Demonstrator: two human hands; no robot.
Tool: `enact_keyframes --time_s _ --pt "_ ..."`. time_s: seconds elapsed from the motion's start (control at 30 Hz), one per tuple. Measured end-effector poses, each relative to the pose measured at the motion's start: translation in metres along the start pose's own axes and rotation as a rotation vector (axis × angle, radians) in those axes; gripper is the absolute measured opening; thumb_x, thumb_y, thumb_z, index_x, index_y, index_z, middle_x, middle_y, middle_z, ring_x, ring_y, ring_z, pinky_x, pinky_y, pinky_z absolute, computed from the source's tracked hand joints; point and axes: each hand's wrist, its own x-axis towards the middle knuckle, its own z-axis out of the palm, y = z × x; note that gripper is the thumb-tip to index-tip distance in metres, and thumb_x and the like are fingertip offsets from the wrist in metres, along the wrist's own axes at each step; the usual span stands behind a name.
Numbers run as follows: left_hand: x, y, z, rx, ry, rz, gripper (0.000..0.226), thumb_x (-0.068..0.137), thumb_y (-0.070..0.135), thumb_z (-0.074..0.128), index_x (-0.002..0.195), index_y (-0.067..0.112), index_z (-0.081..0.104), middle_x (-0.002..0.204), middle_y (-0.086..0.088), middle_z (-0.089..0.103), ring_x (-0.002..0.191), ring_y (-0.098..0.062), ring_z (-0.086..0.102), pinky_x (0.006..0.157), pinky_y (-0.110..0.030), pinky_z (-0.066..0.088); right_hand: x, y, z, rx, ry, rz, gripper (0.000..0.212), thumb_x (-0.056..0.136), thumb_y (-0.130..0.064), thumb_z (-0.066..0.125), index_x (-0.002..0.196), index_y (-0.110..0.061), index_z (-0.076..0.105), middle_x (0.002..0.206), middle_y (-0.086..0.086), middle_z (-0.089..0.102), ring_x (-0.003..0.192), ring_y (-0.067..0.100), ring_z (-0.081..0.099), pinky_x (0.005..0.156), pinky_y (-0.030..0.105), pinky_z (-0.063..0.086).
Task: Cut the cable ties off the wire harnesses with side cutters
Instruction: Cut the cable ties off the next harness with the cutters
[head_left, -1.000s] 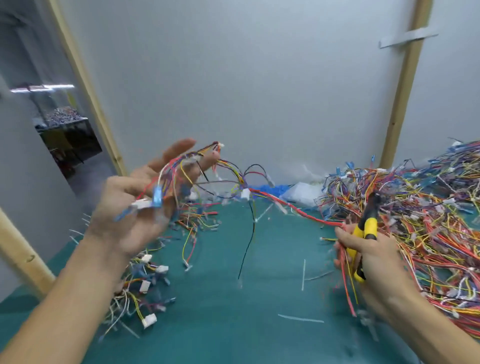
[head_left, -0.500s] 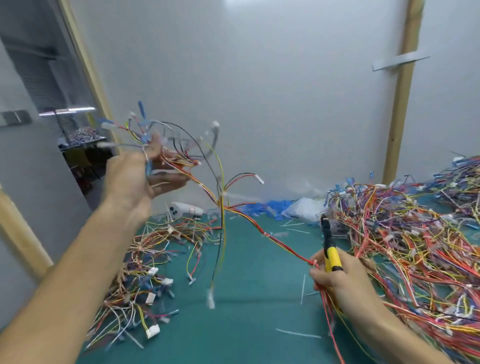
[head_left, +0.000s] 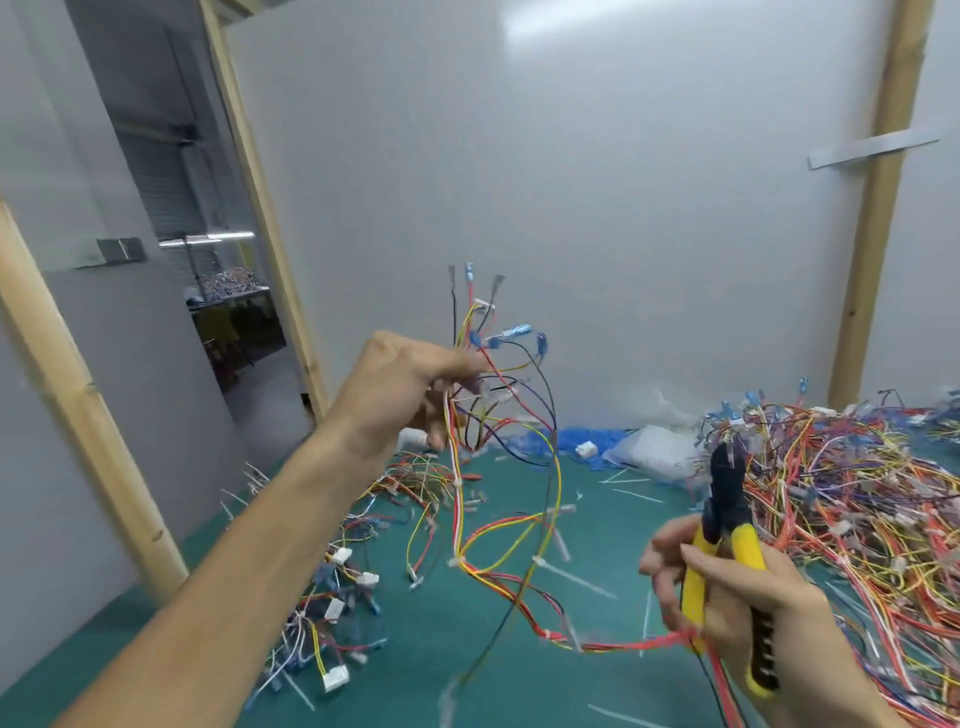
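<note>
My left hand (head_left: 410, 389) is raised above the green table and grips one end of a wire harness (head_left: 498, 535). Its red, yellow, black and blue wires fan upward from my fingers, and the rest loops down and across to my right hand (head_left: 727, 592). White cable ties (head_left: 569, 577) still sit along the hanging wires. My right hand holds the yellow-handled side cutters (head_left: 727, 525), jaws pointing up, and also pins the harness's red end against the handle.
A large pile of tangled harnesses (head_left: 852, 499) fills the right side of the green table (head_left: 426, 649). A smaller pile (head_left: 343, 571) lies at the left under my forearm. Cut tie pieces litter the mat. Plastic bags (head_left: 649, 447) lie against the back wall.
My left hand swung from the far left toward the centre with the harness end, so the wires now sag in a loop. My right hand shifted right and lower, the cutters tilting upright.
</note>
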Motion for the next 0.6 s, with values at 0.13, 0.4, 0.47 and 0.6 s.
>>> enact_keyframes --time_s 0.13,0.4,0.47,0.6 --pt "-0.014 -0.012 0.028 -0.036 -0.080 -0.034 0.032 0.086 0.030 0.081 0.069 0.003 0.077 0.050 -0.014 0.050 0.037 -0.022 0.044 0.039 -0.018 0.030 -0.008 0.000 0.001 -0.100 -0.137 0.032 0.056 0.075 -0.033 0.084 0.102 0.013 0.067 0.094 0.036 0.068 0.061 0.032 0.051 0.051 0.030 0.043" --pt "-0.044 -0.045 0.066 -0.001 -0.183 -0.186 0.021 0.082 0.035 0.083 0.075 0.015 0.083 0.047 0.003 0.038 0.040 -0.016 0.030 0.041 -0.019 0.023 -0.015 0.005 0.005 -0.274 -0.132 0.074 0.027 0.076 -0.025 0.081 0.082 -0.002 0.068 0.068 0.013 0.055 0.054 0.021 0.041 0.050 0.026 0.033" --pt "-0.045 -0.046 0.060 -0.137 -0.320 -0.321 0.023 0.080 0.034 0.080 0.092 0.015 0.084 0.058 0.007 0.045 0.047 -0.013 0.034 0.042 -0.021 0.029 -0.014 0.004 0.004 -0.192 -0.077 0.095 0.016 0.076 -0.023 0.080 0.079 -0.012 0.069 0.075 0.013 0.057 0.056 0.021 0.045 0.053 0.030 0.035" --pt "-0.047 -0.050 0.044 -0.294 -0.555 -0.386 0.025 0.085 0.033 0.072 0.099 0.016 0.083 0.104 -0.002 0.072 0.089 -0.015 0.064 0.074 -0.032 0.056 -0.010 0.000 0.001 -0.020 0.004 0.070 0.016 0.080 -0.022 0.077 0.075 -0.015 0.063 0.075 0.008 0.050 0.055 0.018 0.045 0.048 0.025 0.036"
